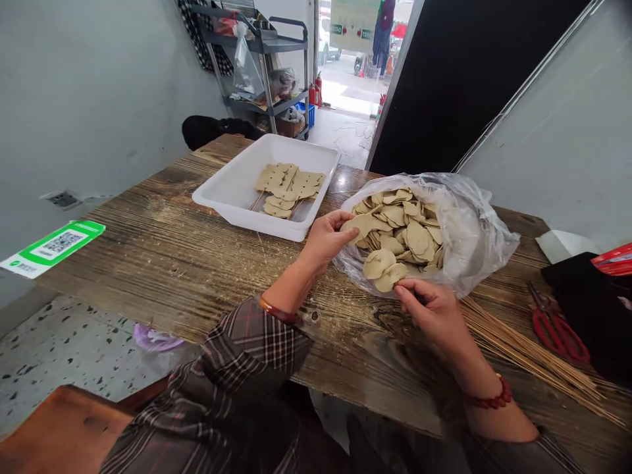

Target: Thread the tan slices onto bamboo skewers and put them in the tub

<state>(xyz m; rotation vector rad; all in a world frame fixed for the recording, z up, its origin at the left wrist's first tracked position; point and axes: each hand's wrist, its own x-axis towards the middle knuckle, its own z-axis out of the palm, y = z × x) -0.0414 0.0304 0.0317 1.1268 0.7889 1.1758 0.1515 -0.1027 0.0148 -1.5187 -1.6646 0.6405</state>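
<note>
My left hand (330, 241) pinches a flat beige slice (363, 224) at the left rim of a clear plastic bag (467, 227) full of similar slices (419, 240). My right hand (427, 306), in front of the bag, is closed at the lower edge of a small group of overlapping slices (379, 264). Whether a stick runs through them is hidden by my fingers. To the left, a white plastic tray (257, 222) holds slices threaded on thin sticks (281, 187).
Thin wooden sticks (528, 352) lie right of my right hand, beside red-handled scissors (555, 329). A green-edged QR card (62, 245) is at the wooden table's (162, 263) left edge. Behind stand a grey cart (284, 45) and a doorway.
</note>
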